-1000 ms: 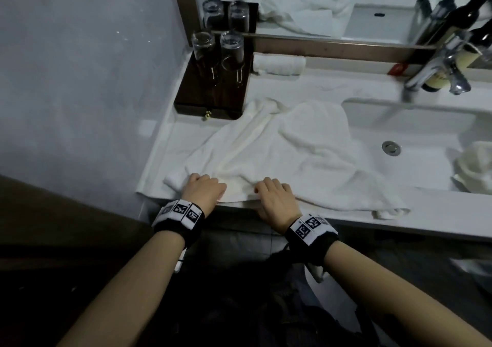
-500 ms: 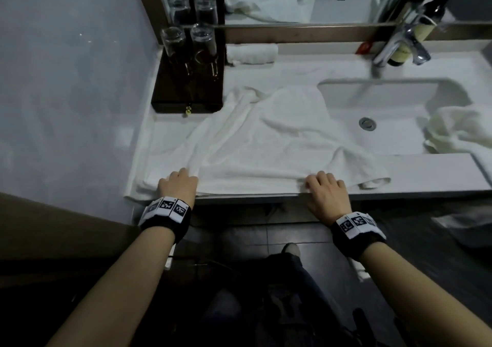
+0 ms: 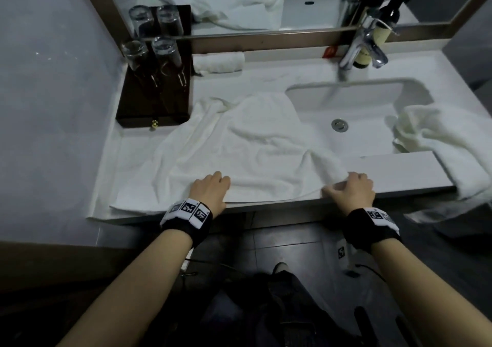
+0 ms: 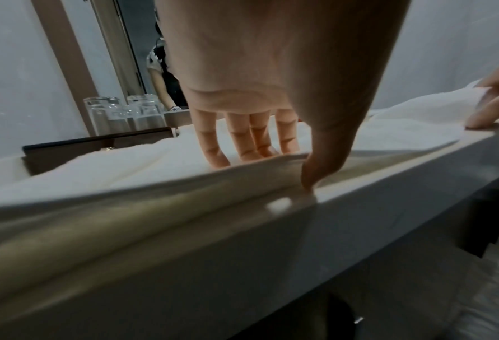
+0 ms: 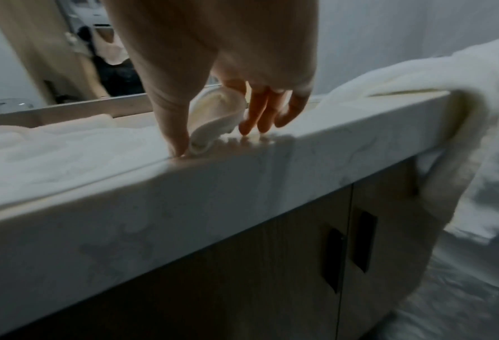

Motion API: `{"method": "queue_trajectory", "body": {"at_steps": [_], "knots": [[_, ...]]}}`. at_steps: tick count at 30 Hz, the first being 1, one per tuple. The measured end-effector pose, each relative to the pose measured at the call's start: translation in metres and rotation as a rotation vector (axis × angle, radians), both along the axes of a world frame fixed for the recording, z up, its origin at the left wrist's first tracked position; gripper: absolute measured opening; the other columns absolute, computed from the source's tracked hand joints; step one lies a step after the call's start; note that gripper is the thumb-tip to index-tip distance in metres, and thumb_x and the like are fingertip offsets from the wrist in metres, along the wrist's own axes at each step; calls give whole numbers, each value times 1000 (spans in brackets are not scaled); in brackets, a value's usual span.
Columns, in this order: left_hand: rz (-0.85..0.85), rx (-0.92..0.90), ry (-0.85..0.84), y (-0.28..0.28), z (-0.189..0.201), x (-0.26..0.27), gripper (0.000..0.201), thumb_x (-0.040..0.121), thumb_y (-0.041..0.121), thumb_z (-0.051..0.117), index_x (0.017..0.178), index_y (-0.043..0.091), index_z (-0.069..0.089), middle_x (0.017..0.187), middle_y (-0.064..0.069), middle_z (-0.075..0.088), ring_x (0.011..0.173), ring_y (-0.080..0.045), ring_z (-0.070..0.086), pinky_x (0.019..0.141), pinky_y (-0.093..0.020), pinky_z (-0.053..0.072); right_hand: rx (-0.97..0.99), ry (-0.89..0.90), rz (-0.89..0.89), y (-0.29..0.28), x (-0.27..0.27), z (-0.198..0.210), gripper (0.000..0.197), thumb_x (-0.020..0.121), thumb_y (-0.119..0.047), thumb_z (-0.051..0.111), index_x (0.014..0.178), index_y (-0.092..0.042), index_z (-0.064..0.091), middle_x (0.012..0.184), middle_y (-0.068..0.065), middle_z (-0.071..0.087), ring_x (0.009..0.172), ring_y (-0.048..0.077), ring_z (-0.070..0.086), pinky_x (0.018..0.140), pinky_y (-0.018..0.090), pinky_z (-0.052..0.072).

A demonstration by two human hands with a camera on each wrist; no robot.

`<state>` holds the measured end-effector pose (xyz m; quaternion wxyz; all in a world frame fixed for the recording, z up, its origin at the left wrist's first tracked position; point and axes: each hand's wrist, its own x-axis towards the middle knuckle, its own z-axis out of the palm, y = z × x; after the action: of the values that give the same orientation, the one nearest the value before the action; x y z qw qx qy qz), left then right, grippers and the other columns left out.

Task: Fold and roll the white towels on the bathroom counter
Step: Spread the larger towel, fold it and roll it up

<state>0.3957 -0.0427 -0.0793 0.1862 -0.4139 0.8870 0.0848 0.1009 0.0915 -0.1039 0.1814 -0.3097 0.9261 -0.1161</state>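
Observation:
A white towel point(image 3: 239, 154) lies spread and creased on the left part of the white counter point(image 3: 399, 176), its far side by the sink. My left hand point(image 3: 210, 189) rests on its near edge. In the left wrist view the left hand point(image 4: 271, 170) has straight fingers point(image 4: 242, 151) lying on the towel point(image 4: 126, 165), and the thumb presses at its front edge. My right hand point(image 3: 348, 189) holds the towel's near right corner. In the right wrist view the right hand point(image 5: 213, 138) pinches that corner point(image 5: 216, 115) between thumb and forefinger. A rolled towel point(image 3: 218, 63) lies at the back.
A second loose towel point(image 3: 447, 144) hangs over the sink's right rim and the counter's front edge. A dark tray point(image 3: 154, 112) with two upturned glasses point(image 3: 165, 51) stands at the back left. The sink point(image 3: 346, 101), a tap point(image 3: 364, 45) and bottles are at the back right.
My hands have moved apart along the towel's near edge. The right hand went right to the corner and took hold of it. The near edge lies straighter.

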Motion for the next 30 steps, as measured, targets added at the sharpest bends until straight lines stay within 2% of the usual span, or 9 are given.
{"method": "queue_trajectory", "body": {"at_steps": [3, 9, 12, 15, 17, 20, 23, 25, 30], "knots": [[30, 20, -2, 6, -7, -17, 28, 86, 16, 52, 113, 12, 48, 116, -8, 49, 105, -28, 52, 79, -37, 42, -193, -165, 46, 2, -11, -3, 44, 74, -12, 70, 114, 0, 53, 107, 21, 63, 105, 36, 56, 89, 39, 44], [126, 29, -91, -3, -15, -9, 23, 89, 16, 47, 111, 16, 49, 115, -7, 47, 105, -27, 50, 76, -37, 43, -447, -5, -137, 12, -68, 6, 28, 77, 8, 49, 92, -9, 66, 103, 24, 53, 87, 37, 57, 75, 26, 37], [146, 21, -98, -1, -16, -10, 18, 87, 18, 50, 105, 16, 51, 112, -6, 48, 102, -26, 50, 77, -36, 44, -434, -40, -147, 17, -89, 10, 30, 84, 3, 44, 101, -12, 64, 108, 21, 52, 90, 32, 56, 85, 32, 41], [166, 16, -95, 4, -15, -15, 18, 84, 18, 55, 101, 18, 51, 112, -6, 48, 104, -26, 50, 77, -35, 41, -437, -304, -222, 18, -95, 5, 40, 87, -4, 32, 119, -14, 54, 90, 20, 65, 69, 33, 61, 77, 42, 53], [184, 7, -88, 8, -14, -17, 19, 83, 17, 55, 101, 17, 50, 111, -6, 48, 104, -26, 49, 78, -34, 40, -463, -511, -278, 14, -92, 2, 30, 93, -20, 33, 115, -14, 52, 90, 24, 66, 62, 34, 64, 66, 46, 58], [213, -5, -81, 13, -13, -17, 21, 82, 14, 55, 101, 18, 50, 112, -5, 48, 104, -25, 48, 80, -33, 39, -433, -595, -318, 4, -89, -4, 38, 89, -47, 50, 102, -12, 51, 92, 16, 65, 73, 35, 68, 62, 41, 57], [245, -29, -49, 21, -13, -14, 25, 80, 11, 55, 103, 20, 49, 113, -3, 47, 105, -24, 47, 79, -32, 33, -373, -431, -286, -8, -95, -7, 29, 82, -35, 61, 86, -8, 52, 90, 18, 63, 87, 36, 63, 81, 43, 52], [275, -33, -2, 28, -14, -9, 29, 80, 13, 55, 107, 21, 49, 116, -2, 46, 108, -23, 46, 83, -33, 33, -451, -359, -266, -19, -96, -3, 23, 80, -28, 57, 76, -8, 46, 77, 13, 53, 79, 28, 54, 73, 35, 41], [334, 23, 148, 42, -11, 11, 38, 83, 27, 54, 121, 26, 50, 125, 2, 46, 115, -20, 46, 96, -35, 36, -726, -354, -73, -64, -57, 27, 6, 89, -13, 46, 92, -11, 42, 67, -7, 40, 71, 15, 42, 63, 22, 29]]}}
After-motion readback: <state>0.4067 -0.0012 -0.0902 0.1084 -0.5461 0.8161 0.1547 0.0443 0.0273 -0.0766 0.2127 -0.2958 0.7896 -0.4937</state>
